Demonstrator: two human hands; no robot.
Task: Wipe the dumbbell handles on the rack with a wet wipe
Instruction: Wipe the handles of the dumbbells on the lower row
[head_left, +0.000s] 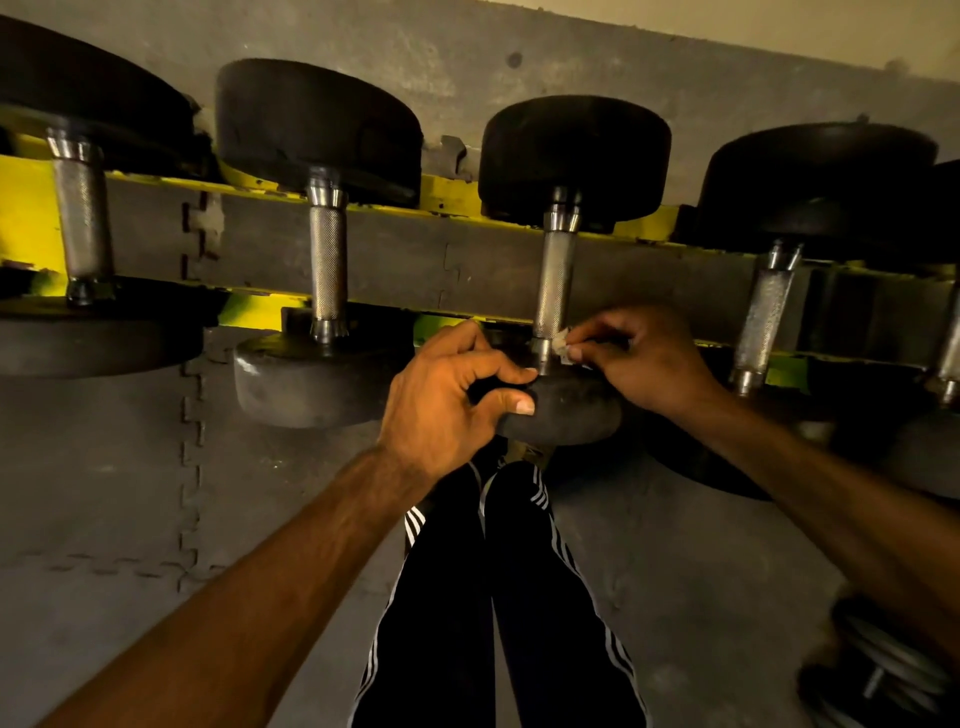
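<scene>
The handle (555, 280) I am working on belongs to the third dumbbell from the rack's left end. Its long axis runs straight away from me, from the near rail toward the far rail, so I judge the wiping stroke has to travel up that line, away from my body. The wet wipe (563, 347), a small crumpled whitish scrap, is pinched between the thumb and fingertips of my right hand (644, 358) and sits against the right side of the smooth collar at the handle's near end. Nearly all the knurled steel lies beyond it. My right hand is the closer one to the shaft. My left hand (447, 400) curls round the left edge of the near head (571, 415), a dull black rubbery disc hanging past the near rail, steadying it as I judge. The shaft is a slim cylinder, cross-hatched in the middle and polished at both collars, ending in the far head (574, 156), a thick matt drum. A neighbouring handle (327, 254) lies parallel to the left and another handle (763, 317) to the right. The rack (26, 208) shows chipped yellow metal. Below it are grey interlocking floor mats (104, 493), my striped dark trousers (545, 597) and some blurred weight plates (878, 670).
</scene>
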